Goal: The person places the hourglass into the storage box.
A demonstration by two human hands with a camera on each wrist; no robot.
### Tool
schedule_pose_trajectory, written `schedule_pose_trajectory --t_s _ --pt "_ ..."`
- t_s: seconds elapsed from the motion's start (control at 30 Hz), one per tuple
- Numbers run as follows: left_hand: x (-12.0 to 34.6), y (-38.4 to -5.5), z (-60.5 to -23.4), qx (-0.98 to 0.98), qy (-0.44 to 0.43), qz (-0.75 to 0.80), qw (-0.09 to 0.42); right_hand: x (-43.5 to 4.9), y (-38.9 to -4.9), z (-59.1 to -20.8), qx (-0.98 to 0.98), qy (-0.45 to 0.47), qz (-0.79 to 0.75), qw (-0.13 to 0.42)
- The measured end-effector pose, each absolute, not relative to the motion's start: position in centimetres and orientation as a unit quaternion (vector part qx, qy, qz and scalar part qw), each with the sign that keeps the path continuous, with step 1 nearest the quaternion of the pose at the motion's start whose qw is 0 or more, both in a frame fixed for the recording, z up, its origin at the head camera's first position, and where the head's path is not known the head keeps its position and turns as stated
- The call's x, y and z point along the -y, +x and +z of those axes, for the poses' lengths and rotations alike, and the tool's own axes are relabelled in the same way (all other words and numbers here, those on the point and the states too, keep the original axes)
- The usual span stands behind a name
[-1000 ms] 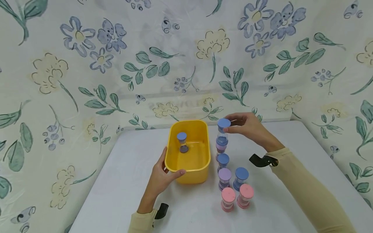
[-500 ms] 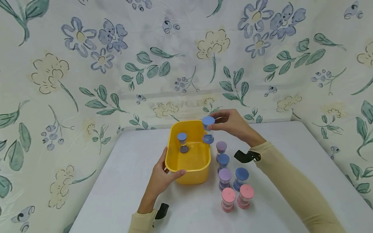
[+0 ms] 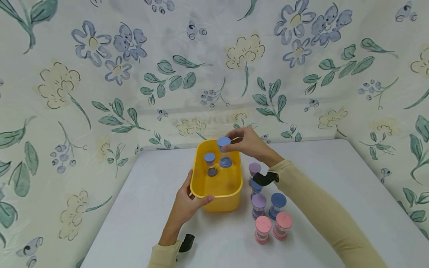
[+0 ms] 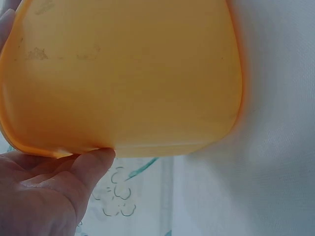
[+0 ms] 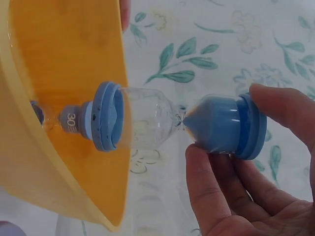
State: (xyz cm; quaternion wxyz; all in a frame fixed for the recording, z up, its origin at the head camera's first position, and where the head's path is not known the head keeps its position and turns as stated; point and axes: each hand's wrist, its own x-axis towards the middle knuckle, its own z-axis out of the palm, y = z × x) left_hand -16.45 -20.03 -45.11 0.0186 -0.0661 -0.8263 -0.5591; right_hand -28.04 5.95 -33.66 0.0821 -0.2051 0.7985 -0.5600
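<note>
A yellow plastic tub [image 3: 221, 204] stands on the table, and my left hand [image 3: 187, 201] grips its near left corner, thumb along the near rim. In the left wrist view that hand [image 4: 54, 191] lies against the tub's wall. My right hand [image 3: 251, 144] pinches a light blue sand timer [image 5: 211, 123] by its top end and holds it upright over the tub's inside. Blue sand fills the upper bulb in the right wrist view. Another blue-capped sand timer [image 3: 210, 160] stands in the tub, a "30" showing on its top. Whether the held timer touches the floor, I cannot tell.
Right of the tub stand several sand timers: two purple, one [image 3: 259, 203] nearer and one [image 3: 254, 168] farther, dark blue ones [image 3: 277, 203], and two pink ones [image 3: 263, 225] in front. A flowered cloth [image 3: 201, 74] hangs behind the white table [image 3: 151, 178].
My right hand has carried the light blue sand timer leftward, from above the row of timers, across the tub's right rim to over its inside. My left hand has kept its grip on the tub.
</note>
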Motion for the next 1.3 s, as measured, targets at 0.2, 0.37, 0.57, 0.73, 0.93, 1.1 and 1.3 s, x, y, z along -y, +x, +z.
schedule_pose_trajectory --t_s 0.2,0.37,0.57,0.73,0.93,1.1,1.3 --pt "20.1 -16.5 -45.1 0.824 -0.069 -0.562 0.018 -4.5 -28.5 -34.2 -0.796 -0.196 -0.567 0.085" --pt "20.1 -16.5 -45.1 0.826 -0.063 -0.561 0.013 -3.4 -28.9 -34.6 -0.798 -0.197 -0.563 0.085" --pt "20.1 -16.4 -45.1 0.829 -0.052 -0.557 0.009 -2.2 -29.4 -35.2 -0.819 -0.194 -0.533 0.091" --pt "20.2 -16.4 -45.2 0.829 -0.051 -0.556 0.007 -1.3 -29.6 -35.4 -0.826 -0.181 -0.524 0.106" --pt "20.2 -16.4 -45.1 0.825 -0.06 -0.562 0.011 -0.6 -30.0 -35.9 -0.833 -0.176 -0.509 0.127" --pt "20.2 -16.5 -45.0 0.822 -0.068 -0.565 0.013 0.0 -30.2 -36.3 -0.841 -0.175 -0.495 0.129" --pt "20.3 -16.5 -45.1 0.822 -0.072 -0.565 0.013 0.9 -30.4 -36.7 -0.851 -0.183 -0.474 0.131"
